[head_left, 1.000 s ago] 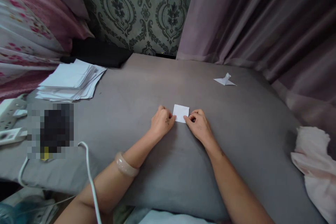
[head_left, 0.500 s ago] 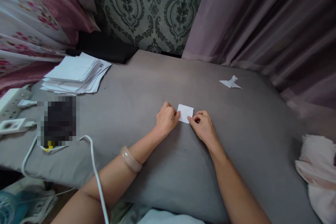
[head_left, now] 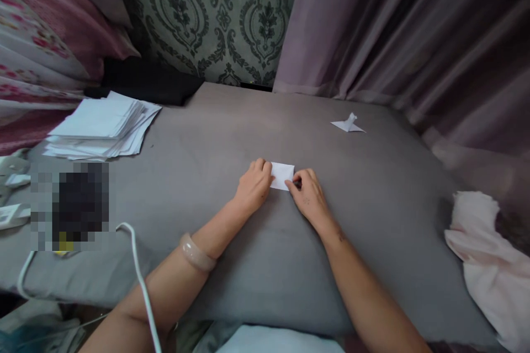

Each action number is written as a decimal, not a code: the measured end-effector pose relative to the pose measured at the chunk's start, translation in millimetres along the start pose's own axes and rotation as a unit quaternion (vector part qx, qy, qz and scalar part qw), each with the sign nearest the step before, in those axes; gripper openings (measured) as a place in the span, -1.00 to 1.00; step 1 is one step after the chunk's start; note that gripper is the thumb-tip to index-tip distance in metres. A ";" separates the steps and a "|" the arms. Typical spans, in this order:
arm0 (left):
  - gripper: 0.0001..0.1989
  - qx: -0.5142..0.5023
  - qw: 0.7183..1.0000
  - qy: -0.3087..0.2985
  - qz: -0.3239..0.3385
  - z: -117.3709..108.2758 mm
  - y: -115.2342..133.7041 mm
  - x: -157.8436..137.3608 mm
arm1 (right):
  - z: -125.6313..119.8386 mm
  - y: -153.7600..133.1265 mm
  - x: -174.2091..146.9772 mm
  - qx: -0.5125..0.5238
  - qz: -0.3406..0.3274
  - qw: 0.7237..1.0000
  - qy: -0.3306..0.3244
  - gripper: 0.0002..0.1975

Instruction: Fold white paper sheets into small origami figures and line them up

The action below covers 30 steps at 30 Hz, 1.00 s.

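Observation:
A small white folded paper (head_left: 282,176) lies at the middle of the grey surface, between my two hands. My left hand (head_left: 253,186), fingers curled, grips its left edge, the thumb on top. At the paper's lower right corner, my right hand (head_left: 308,193) pinches the edge between thumb and curled fingers. The fingertips under the paper are partly hidden. A pale bangle (head_left: 197,253) sits on my left forearm. Farther off to the right stands a folded white paper figure (head_left: 349,123) with pointed wings.
A stack of white paper sheets (head_left: 97,124) lies at the left, before a black folded item (head_left: 144,81). A white cable (head_left: 138,276) crosses over my left forearm. Pale pink cloth (head_left: 482,256) lies at the right edge. Purple curtains (head_left: 356,22) hang behind the grey surface (head_left: 232,121).
The view has shifted, so most things sit farther left. The fingers of both hands have moved slightly along the paper's edges; both still hold it.

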State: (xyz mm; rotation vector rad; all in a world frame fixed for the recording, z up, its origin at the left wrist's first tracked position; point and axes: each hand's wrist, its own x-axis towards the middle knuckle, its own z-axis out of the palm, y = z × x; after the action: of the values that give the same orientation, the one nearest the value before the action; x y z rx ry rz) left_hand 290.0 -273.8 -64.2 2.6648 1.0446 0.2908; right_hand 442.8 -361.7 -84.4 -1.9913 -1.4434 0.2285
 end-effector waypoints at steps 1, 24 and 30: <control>-0.85 0.006 0.999 0.003 0.036 1.1 -2.1 0.3 | 0.2 -1.3 -0.3 0.001 -0.029 1.000 -0.003 -0.96; -0.81 -0.157 0.986 0.010 0.054 1.5 -16.8 -9.7 | 14.4 -20.3 -2.2 0.044 0.007 0.999 -0.015 -0.82; -0.78 -0.161 0.985 -0.009 0.059 -0.4 -18.6 -10.1 | 8.9 -12.7 -2.2 0.062 0.062 0.996 -0.019 -0.82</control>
State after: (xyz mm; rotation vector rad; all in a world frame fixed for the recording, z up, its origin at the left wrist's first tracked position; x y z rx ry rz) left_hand 270.8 -267.5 -70.6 2.4339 0.7598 0.4207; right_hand 427.5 -357.8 -84.1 -1.9862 -1.2975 0.4016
